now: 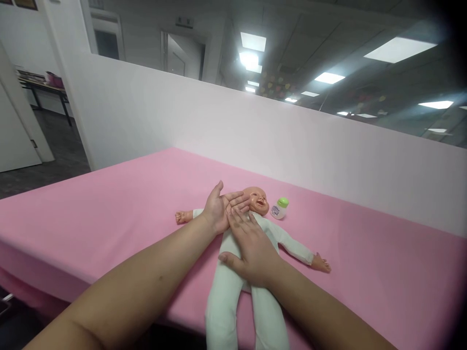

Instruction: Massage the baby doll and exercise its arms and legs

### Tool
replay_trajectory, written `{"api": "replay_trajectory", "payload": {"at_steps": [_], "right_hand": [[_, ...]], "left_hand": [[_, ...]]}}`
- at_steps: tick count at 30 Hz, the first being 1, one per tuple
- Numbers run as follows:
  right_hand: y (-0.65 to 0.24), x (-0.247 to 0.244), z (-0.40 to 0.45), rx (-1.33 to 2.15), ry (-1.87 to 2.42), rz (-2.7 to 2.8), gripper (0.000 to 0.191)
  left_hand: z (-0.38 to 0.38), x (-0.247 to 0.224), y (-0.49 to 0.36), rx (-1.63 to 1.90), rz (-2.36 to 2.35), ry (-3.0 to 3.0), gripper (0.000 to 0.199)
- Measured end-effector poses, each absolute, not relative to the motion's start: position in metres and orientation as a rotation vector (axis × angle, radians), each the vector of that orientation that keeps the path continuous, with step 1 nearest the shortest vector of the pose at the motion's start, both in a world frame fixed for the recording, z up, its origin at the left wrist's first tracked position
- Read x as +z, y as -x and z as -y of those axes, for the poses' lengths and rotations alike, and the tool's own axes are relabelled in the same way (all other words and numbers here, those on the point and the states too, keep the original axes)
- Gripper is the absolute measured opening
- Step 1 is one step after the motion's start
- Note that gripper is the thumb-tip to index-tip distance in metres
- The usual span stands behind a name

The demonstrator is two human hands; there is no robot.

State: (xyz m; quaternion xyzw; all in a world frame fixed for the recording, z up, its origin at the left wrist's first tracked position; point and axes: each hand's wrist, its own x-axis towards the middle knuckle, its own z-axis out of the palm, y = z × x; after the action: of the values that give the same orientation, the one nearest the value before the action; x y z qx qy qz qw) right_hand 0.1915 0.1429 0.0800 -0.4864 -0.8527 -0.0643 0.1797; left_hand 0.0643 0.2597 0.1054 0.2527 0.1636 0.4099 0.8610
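A baby doll (225,287) with a pale cloth body lies on its back, its arms spread and its legs toward me. Above its chest is my left hand (223,208), palm up, fingers stretched toward the doll's face. My right hand (251,248) lies palm down, its fingertips against the fingers and palm of my left hand and its thumb out to the side. Neither hand holds anything. Whether my right palm touches the doll's body I cannot tell. Beside the doll's head stands a small clear bottle (279,210) with a green cap.
A pink cloth (127,209) covers the table under the doll. Along its far side runs a white wall (233,131) with glass above, reflecting ceiling lights. At the left, a doorway shows a dark-legged table (45,87) with things on it.
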Motion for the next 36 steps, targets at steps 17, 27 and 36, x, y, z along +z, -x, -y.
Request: {"api": "replay_trajectory", "payload": {"at_steps": [17, 27, 36], "right_hand": [[-0.186, 0.079, -0.145, -0.233, 1.593, 2.207, 0.090], [-0.189, 0.083, -0.141, -0.163, 1.299, 2.352, 0.072], [-0.191, 0.079, -0.143, -0.144, 1.268, 2.331, 0.079]], "left_hand": [[-0.238, 0.108, -0.079, 0.693, -0.344, -0.459, 0.076], [-0.259, 0.106, -0.065, 0.840, -0.345, -0.486, 0.074], [-0.235, 0.114, -0.074, 0.764, -0.276, -0.505, 0.075]]}}
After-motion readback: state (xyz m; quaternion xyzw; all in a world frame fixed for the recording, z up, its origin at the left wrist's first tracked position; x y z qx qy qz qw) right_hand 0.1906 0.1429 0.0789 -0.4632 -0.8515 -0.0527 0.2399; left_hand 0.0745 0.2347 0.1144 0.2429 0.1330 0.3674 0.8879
